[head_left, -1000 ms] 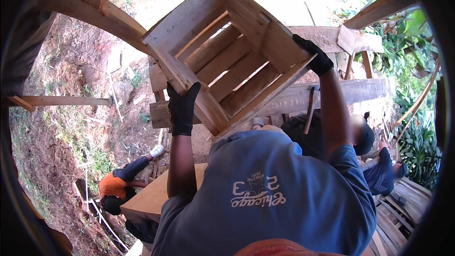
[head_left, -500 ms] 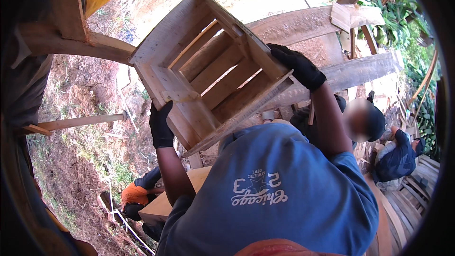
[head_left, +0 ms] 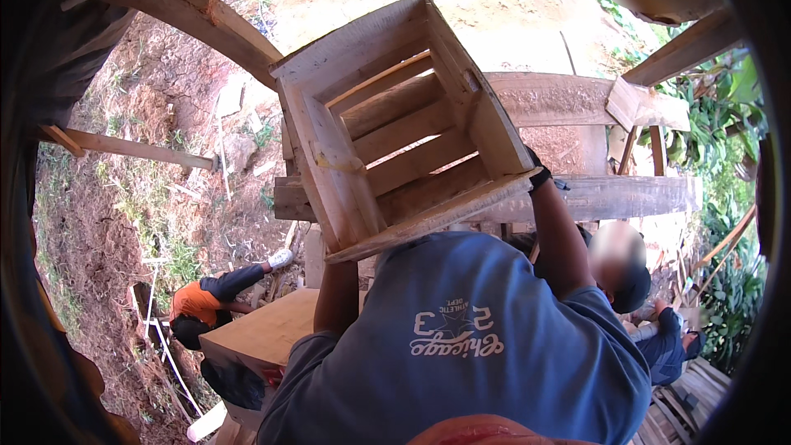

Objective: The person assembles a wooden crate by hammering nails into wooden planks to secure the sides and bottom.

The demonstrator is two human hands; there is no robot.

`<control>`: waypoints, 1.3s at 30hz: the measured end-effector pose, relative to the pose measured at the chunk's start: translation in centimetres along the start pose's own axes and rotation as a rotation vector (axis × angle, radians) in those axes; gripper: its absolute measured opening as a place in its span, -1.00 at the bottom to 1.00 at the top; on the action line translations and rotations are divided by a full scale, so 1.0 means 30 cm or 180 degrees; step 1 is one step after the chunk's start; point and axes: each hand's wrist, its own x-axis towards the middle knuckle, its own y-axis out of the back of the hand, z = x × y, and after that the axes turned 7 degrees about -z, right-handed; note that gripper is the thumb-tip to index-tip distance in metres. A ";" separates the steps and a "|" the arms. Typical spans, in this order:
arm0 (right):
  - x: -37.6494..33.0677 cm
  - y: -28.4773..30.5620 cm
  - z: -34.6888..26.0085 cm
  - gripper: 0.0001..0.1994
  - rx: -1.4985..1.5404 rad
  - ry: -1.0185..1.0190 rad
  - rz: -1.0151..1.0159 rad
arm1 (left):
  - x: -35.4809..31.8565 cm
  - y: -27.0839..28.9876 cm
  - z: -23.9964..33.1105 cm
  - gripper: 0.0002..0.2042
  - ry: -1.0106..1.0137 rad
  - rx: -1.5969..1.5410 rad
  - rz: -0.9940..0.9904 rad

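Crate (head_left: 404,128) overhead, atop both hands (head_left: 540,175)

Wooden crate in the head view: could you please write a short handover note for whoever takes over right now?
Hands: neither of your own hands is in view.
Things: a co-worker in a blue shirt below holds the wooden crate overhead, tilted, open side towards the camera. A black-gloved hand grips its right edge; the other is hidden behind the crate.
Done: the crate is up in the air and empty.
Left: it rests on nothing yet; probably take hold of it.
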 end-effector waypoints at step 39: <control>0.454 -0.115 -0.416 -0.39 0.0625 0.0662 -0.0221 | 0.383 0.019 0.470 -0.41 -0.0307 -0.0789 0.0213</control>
